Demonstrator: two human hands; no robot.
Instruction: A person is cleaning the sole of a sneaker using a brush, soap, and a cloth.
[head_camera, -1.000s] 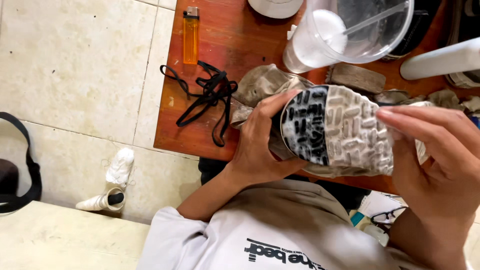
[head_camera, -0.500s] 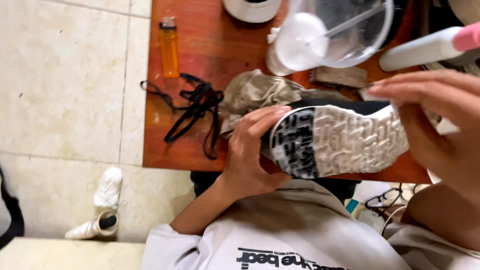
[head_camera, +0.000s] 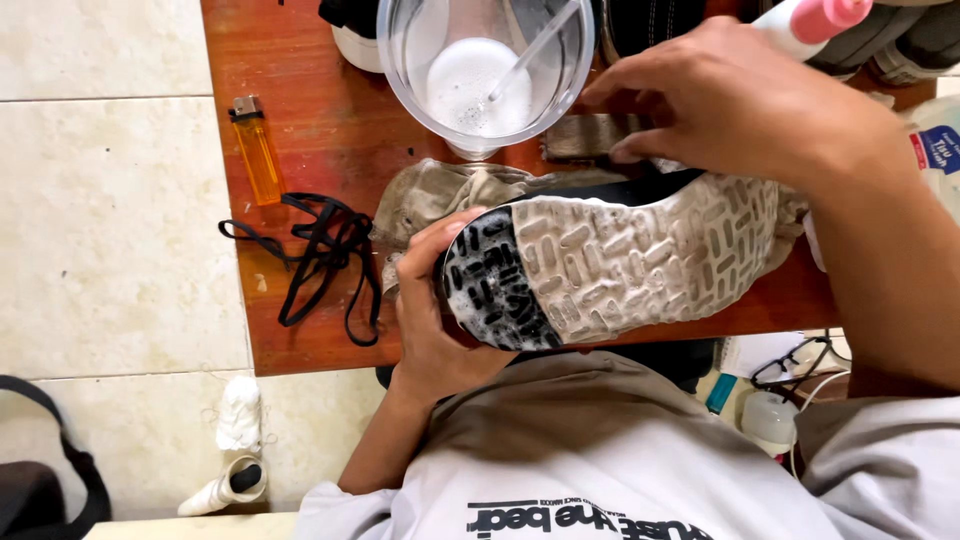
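Gripped around its heel by the left hand (head_camera: 440, 320), a shoe (head_camera: 620, 265) is held sole-up over the near edge of the wooden table (head_camera: 310, 130), so the dirty tread is exposed for cleaning. Its toe end is steadied by the right hand (head_camera: 735, 105), fingers curled over the far side. A clear jug (head_camera: 488, 70) of soapy water is kept just behind, within reach. Black laces (head_camera: 320, 255) and an orange lighter (head_camera: 255, 150) are laid aside to the left.

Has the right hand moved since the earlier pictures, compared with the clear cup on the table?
Yes. The right hand has gone from the shoe's toe end up toward the clear cup.
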